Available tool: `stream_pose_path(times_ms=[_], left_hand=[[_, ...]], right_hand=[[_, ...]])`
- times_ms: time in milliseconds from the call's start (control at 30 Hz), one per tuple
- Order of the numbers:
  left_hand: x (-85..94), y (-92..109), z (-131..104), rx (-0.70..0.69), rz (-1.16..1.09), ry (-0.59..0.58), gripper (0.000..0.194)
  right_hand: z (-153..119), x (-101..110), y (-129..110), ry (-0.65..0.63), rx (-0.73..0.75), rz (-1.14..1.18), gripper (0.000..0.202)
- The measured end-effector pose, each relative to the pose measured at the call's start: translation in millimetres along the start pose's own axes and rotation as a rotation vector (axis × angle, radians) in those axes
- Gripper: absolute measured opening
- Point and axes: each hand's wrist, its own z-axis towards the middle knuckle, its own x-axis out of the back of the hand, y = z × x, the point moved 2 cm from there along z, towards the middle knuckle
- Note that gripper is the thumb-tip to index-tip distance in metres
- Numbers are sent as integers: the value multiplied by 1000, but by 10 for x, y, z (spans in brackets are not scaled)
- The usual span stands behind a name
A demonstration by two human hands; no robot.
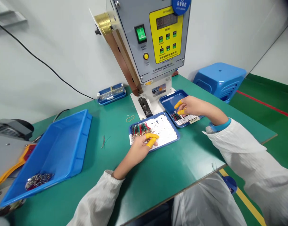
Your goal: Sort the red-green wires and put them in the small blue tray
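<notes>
My left hand (144,142), with yellow finger cots, rests over the near blue tray (178,135). Its thumb and index finger are brought close together, and anything between them is too small to make out. Wires with red, green and black insulation and metal ends (141,128) lie in that tray's left part, beside a white liner (166,127) dotted with dark bits. Over the second blue tray (168,100) hovers my right hand (187,106), also in yellow finger cots. Its thumb and index finger stand apart with nothing visible between them. Wires with white sleeves (185,119) lie beneath it.
A grey terminal machine (146,67) with a green switch stands behind the trays, its press head (145,106) close to them. On the left sits a large blue bin (61,144) holding metal parts. A rubber band (130,118) and loose wire (103,142) lie on the green table.
</notes>
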Motion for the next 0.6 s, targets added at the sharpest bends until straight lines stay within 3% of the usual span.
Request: stream_pose_path(times_ms=[333, 600], left_hand=[[-3, 81, -9, -11, 35, -2, 22], [1, -1, -16, -26, 40, -24, 22]], right_hand=[[-17, -19, 21, 6, 16, -161, 41], [10, -27, 104, -13, -21, -181, 42]])
